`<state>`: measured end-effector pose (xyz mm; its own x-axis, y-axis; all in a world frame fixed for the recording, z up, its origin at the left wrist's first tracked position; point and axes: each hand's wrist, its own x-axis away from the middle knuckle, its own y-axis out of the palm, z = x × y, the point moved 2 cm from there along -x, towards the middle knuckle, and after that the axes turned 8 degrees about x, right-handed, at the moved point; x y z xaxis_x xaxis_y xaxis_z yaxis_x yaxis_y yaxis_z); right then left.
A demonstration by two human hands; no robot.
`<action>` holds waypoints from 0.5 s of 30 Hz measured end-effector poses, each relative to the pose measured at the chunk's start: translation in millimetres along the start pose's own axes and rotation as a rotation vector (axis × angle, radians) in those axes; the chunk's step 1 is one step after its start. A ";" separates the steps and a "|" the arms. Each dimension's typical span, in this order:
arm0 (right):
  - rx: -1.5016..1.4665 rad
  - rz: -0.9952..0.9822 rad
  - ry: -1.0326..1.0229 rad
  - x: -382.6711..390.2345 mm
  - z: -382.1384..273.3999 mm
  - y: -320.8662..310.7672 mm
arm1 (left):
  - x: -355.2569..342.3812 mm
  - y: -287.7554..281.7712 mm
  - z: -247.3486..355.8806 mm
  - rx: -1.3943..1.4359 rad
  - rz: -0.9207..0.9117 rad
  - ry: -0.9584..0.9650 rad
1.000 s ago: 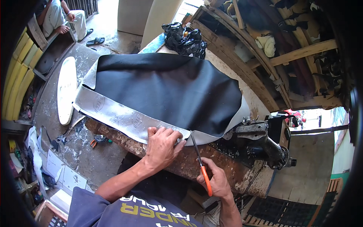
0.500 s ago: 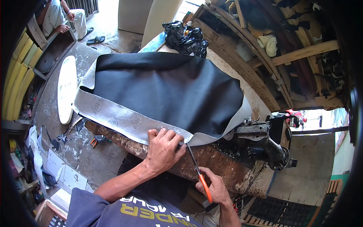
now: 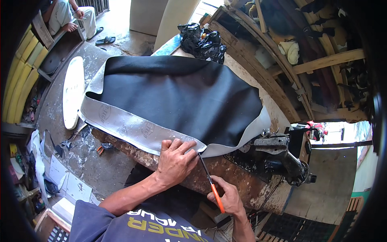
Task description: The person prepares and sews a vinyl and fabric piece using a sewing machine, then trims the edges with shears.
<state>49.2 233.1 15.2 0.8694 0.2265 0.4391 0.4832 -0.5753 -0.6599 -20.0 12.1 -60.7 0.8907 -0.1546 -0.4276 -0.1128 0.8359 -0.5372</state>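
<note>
Two hands on job. Our left hand (image 3: 175,161) flat, fingers spread, pressing grey underside strip of black vinyl sheet (image 3: 173,97) onto rusty workbench edge (image 3: 225,177). Our right hand (image 3: 227,197) at 5 o'clock of left, fingers curled round orange scissors (image 3: 209,179); blade tips meet sheet edge at fold. We judge cut barely begun, though any slit there too small to tell. Sheet lies across bench, sewing machine (image 3: 282,157) at 3 o'clock. Most trimming left.

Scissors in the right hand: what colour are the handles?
Orange handles on the slim metal-bladed scissors, seen best in the head view, held in the right hand.
</note>
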 end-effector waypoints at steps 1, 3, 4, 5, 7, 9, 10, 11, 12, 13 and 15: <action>0.003 0.003 -0.019 -0.1 6.5 0.3 | 1.5 0.0 -2.7 0.029 -0.005 -0.001; 0.001 0.026 -0.081 -3.3 13.3 3.0 | 3.6 -1.0 -4.6 0.066 -0.021 -0.023; -0.007 0.047 -0.128 -7.0 14.2 5.3 | 3.6 -3.1 -4.4 0.070 -0.030 -0.043; -0.014 0.067 -0.176 -9.5 13.8 6.1 | 3.9 -4.5 -4.3 0.074 -0.038 -0.063; 0.011 0.042 -0.196 -14.2 12.8 3.6 | 3.6 -5.5 -4.3 0.088 -0.047 -0.068; 0.027 0.025 -0.208 -20.1 10.6 1.7 | 3.6 -6.5 -4.4 0.081 -0.052 -0.069; 0.034 0.027 -0.208 -21.7 8.7 0.9 | 3.8 -6.7 -3.9 0.073 -0.053 -0.061; 0.040 0.029 -0.207 -23.3 7.1 0.5 | 4.2 -6.8 -3.6 0.064 -0.054 -0.052; 0.038 0.036 -0.223 -26.2 5.9 1.5 | 5.6 -6.7 -5.1 0.056 -0.057 -0.046; 0.039 0.048 -0.237 -29.9 5.4 3.3 | 6.2 -6.2 -6.0 0.057 -0.056 -0.042; 0.041 0.080 -0.255 -32.2 3.5 5.9 | 5.7 -6.1 -6.6 0.059 -0.057 -0.033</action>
<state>24.4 225.1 -4.9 0.9003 0.3753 0.2204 0.4114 -0.5681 -0.7128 -17.1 2.7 -64.6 0.9090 -0.1866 -0.3726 -0.0359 0.8558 -0.5160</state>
